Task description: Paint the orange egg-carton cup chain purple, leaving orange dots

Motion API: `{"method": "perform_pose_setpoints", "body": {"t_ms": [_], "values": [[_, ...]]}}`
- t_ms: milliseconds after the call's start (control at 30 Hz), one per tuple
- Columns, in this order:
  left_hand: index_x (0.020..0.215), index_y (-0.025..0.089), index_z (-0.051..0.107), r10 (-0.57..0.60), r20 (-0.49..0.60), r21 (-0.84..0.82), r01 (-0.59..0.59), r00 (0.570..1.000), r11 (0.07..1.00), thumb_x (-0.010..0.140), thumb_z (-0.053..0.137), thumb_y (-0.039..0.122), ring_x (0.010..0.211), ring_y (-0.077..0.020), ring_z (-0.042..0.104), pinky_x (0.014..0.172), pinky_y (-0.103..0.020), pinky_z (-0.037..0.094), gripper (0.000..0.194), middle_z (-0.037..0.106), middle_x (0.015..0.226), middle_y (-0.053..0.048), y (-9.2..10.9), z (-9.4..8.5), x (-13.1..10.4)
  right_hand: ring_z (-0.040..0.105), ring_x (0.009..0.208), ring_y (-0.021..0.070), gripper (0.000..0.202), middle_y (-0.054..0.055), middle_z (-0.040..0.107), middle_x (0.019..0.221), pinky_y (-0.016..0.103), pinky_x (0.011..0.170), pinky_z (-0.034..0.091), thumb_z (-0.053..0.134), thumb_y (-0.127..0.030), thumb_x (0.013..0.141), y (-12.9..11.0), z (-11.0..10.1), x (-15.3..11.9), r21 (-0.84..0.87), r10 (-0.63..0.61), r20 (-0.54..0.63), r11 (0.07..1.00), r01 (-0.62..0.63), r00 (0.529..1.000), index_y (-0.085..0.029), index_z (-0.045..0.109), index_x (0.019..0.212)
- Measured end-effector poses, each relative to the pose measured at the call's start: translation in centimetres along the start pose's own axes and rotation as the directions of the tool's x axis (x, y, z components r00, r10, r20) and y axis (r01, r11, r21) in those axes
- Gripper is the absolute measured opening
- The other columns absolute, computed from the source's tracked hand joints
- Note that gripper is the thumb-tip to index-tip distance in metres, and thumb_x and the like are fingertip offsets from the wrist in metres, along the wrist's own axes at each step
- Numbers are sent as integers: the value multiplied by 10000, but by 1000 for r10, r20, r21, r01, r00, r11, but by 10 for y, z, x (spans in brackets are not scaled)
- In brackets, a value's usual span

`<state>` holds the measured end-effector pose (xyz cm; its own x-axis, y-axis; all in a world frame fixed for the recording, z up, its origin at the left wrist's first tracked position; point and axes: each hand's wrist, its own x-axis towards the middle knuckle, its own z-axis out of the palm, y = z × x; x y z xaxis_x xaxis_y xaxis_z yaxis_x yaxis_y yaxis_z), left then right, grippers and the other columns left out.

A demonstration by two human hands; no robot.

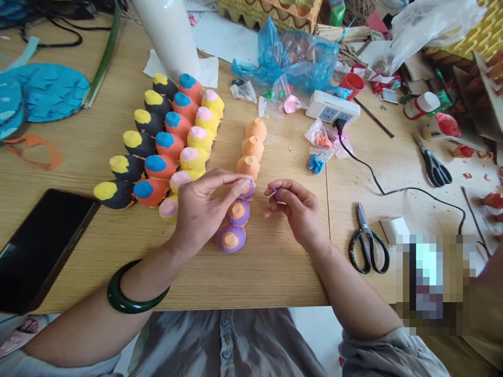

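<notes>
A row of orange egg-carton cups stands on the wooden table. Its two nearest cups are ringed with purple clay round bare tops. My left hand has thumb and forefinger pinched at the third cup, where purple clay shows beside the fingertips; the exact grip is partly hidden. To the right of the row, my right hand is raised and pinches a small bit of purple clay. Left of my left hand are clay-covered rows: black with yellow tops, orange with blue tops, yellow with pink tops.
A black phone lies at left. Scissors, a second pair, and a power strip with a trailing cord are at right. Small clay bags, a blue plastic bag and a white cylinder stand farther back.
</notes>
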<state>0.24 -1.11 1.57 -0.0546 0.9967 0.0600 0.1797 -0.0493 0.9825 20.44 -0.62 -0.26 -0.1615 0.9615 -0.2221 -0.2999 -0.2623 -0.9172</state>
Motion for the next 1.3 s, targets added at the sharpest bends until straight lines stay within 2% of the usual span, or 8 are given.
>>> {"method": "perform_pose_setpoints", "body": {"t_ms": [267, 400, 533, 700, 867, 1033, 1133, 1300], "values": [[994, 355, 845, 30, -71, 50, -26, 997, 998, 1040, 780, 462, 1135, -301, 819, 1080, -612, 670, 133, 862, 1077, 22, -8, -15, 16, 551, 679, 125, 209, -6, 663, 812, 270, 587, 645, 815, -420, 941, -1, 1, -1, -56, 3, 26, 998, -2, 1000, -212, 812, 962], [1240, 367, 787, 15, -42, 72, -11, 999, 997, 915, 880, 425, 1306, -362, 747, 1083, -683, 659, 343, 776, 1427, -31, -29, -16, 20, 646, 684, 117, 240, 32, 796, 1059, 321, 648, 714, 855, -355, 930, 5, 0, -1, -60, 91, 9, 994, -90, 996, -224, 793, 1120], [1373, 335, 711, -20, 69, -5, 20, 997, 1000, 977, 795, 366, 1354, -321, 748, 1066, -578, 719, 406, 707, 1564, -74, -40, -8, 15, 785, 753, 164, 300, 79, 832, 1292, 393, 716, 758, 867, -317, 928, 8, -2, 0, 53, 211, 88, 975, -216, 974, -228, 766, 1197], [1437, 333, 657, 50, 177, -119, -29, 983, 992, 1049, 762, 321, 1415, -322, 742, 1034, -521, 739, 402, 672, 1640, -61, -44, -11, 15, 810, 798, 186, 276, 56, 847, 960, 345, 746, 750, 835, -257, 944, 3, -7, 4, 184, 274, 177, 934, -305, 945, -168, 767, 1196], [1532, 374, 617, 132, 284, -142, -94, 950, 985, 1116, 736, 405, 1438, -329, 735, 986, -488, 756, 434, 671, 1652, -68, -46, -13, 16, 668, 614, 112, 269, -7, 756, 797, 204, 535, 606, 850, -250, 902, -7, -7, 6, 284, 330, 155, 888, -362, 931, -161, 779, 1146], [1485, 395, 716, 239, 95, -153, -223, 966, 963, 1100, 769, 361, 1318, -240, 781, 989, -399, 764, 390, 709, 1557, -55, -29, -4, 7, 470, 518, 49, 241, -55, 640, 707, 141, 442, 425, 888, -226, 814, -12, -4, 8, 354, 361, 139, 852, -386, 922, -154, 786, 1020], [1291, 349, 835, 451, 8, 28, -451, 893, 892, 1097, 765, 301, 1237, -212, 790, 1010, -387, 752, 212, 779, 1364, -34, -15, -3, 4, 442, 517, 49, 186, -54, 613, 693, 145, 428, 384, 882, -226, 794, -13, -3, 9, 370, 333, 108, 861, -348, 937, -169, 745, 906], [1209, 325, 857, 661, 124, 242, -669, 740, 703, 1066, 799, 190, 1136, -187, 825, 1017, -354, 712, 205, 847, 1238, -5, -8, -7, 6, 470, 532, 70, 278, -45, 644, 706, 171, 431, 385, 872, -252, 791, -14, -1, 6, 324, 303, 62, 895, -306, 951, -156, 780, 1036]]}}
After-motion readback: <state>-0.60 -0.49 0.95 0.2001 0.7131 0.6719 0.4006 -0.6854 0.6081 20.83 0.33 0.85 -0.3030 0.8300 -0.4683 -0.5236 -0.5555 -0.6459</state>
